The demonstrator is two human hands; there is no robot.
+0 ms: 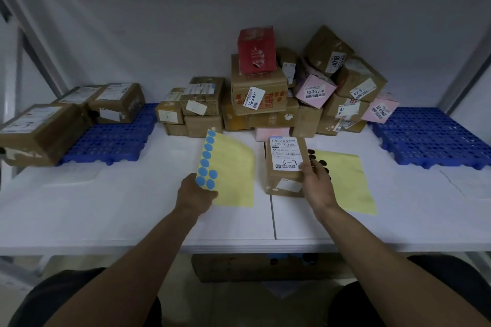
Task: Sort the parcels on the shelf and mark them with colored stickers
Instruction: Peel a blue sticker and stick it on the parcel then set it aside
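My left hand (pixel 195 195) pinches the lower left corner of a yellow sheet of blue round stickers (pixel 231 167), lifting its left edge off the white shelf. My right hand (pixel 317 186) rests on the right side of a small brown parcel (pixel 285 167) with a white label marked "3-3", which stands on the shelf in front of me. A second yellow sheet with dark stickers (pixel 345 180) lies flat right of that parcel, partly under my right hand. A pile of brown, pink and red parcels (pixel 279 93) is stacked at the back centre.
A blue plastic pallet (pixel 114 138) at the left carries three brown parcels (pixel 42 133). Another blue pallet (pixel 435 138) lies at the right with nothing on it. Shelf uprights stand at both sides. A cardboard box (pixel 252 268) sits below the shelf.
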